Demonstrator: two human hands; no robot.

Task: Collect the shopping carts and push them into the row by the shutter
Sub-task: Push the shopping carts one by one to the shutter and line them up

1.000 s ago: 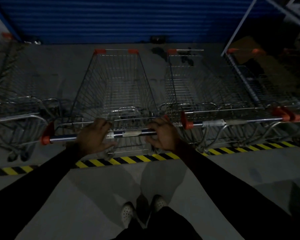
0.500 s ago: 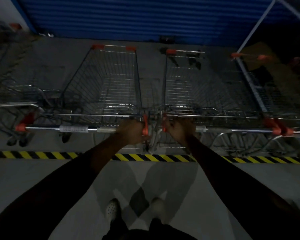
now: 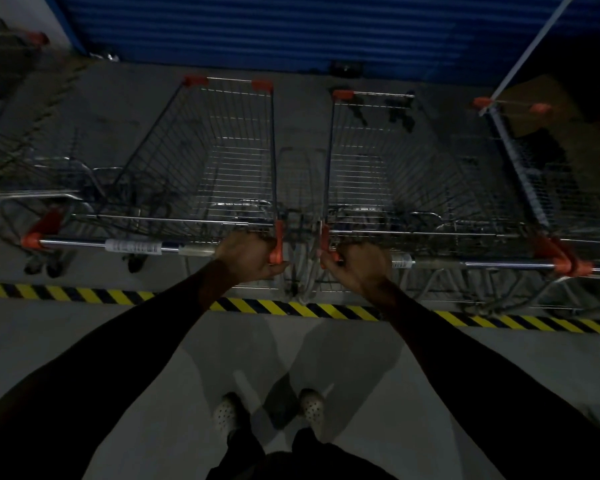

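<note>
Left cart [image 3: 205, 161] & right cart [image 3: 388, 168] dead ahead of hands, long axes twd shutter [image 3: 274, 29]. L hand [image 3: 248, 258] curled round left cart's handle end, R hand [image 3: 357, 268] round right's.

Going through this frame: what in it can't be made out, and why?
Head view only:
Label on the left cart's handle: print too small, blurred.
Fingertips of left hand on it, and right hand on the right cart's handle: curled underneath.
Far-right cart: cut off by the right edge.
Dark object below the shutter: too dim to identify.
</note>
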